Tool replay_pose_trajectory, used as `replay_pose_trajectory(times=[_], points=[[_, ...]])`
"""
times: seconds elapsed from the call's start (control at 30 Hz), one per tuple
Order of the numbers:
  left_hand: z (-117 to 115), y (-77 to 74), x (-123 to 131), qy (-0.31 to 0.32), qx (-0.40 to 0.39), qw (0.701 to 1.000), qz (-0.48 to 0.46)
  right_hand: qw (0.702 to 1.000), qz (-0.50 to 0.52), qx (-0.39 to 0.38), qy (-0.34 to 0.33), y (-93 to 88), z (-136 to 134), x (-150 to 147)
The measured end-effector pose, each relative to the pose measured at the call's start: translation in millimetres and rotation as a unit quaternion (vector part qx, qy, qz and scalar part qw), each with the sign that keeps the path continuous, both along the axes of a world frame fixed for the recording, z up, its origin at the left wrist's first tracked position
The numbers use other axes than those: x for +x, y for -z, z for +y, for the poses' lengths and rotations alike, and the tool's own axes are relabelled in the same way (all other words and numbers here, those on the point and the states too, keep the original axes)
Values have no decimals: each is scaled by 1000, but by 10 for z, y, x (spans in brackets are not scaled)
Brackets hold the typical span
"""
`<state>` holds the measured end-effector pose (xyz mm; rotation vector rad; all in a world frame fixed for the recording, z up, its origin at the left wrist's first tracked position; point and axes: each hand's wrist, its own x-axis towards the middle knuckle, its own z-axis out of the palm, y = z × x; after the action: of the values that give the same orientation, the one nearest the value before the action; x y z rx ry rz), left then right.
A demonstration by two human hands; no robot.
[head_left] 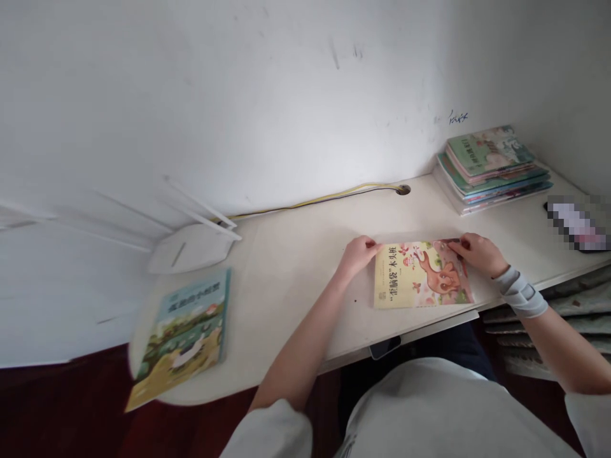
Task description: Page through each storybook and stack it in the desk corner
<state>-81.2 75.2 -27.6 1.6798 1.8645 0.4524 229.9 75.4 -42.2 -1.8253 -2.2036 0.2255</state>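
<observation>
A yellow and pink picture book (pixel 422 275) with an orange animal on its cover lies on the white desk in front of me, near the front edge. My left hand (pixel 361 253) pinches its upper left corner between thumb and fingers. At the upper right corner, my right hand (pixel 478 253) is closed on the same book, the thumb resting on the cover. A grey wrap is around my right wrist.
A stack of books (pixel 494 168) stands at the back right, with a phone (pixel 575 222) beside it. On the left are a white router (pixel 193 248) and a blue-green book (pixel 184 337) overhanging the desk (pixel 286 286) edge. Cables run along the wall to a hole.
</observation>
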Motion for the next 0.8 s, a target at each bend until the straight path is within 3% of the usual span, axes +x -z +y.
replay_pose_trajectory(times=[0.13, 0.27, 0.57, 0.8], points=[[93, 44, 9, -10, 30, 997, -65, 998, 51, -31, 10, 29, 168, -41], [84, 48, 29, -2, 59, 997, -58, 995, 80, -53, 13, 35, 287, -103], [-20, 33, -74, -7, 55, 998, 20, 999, 7, -28, 30, -30, 377, -417], [-96, 56, -54, -39, 78, 996, -12, 999, 43, 14, 23, 80, 418, -444]])
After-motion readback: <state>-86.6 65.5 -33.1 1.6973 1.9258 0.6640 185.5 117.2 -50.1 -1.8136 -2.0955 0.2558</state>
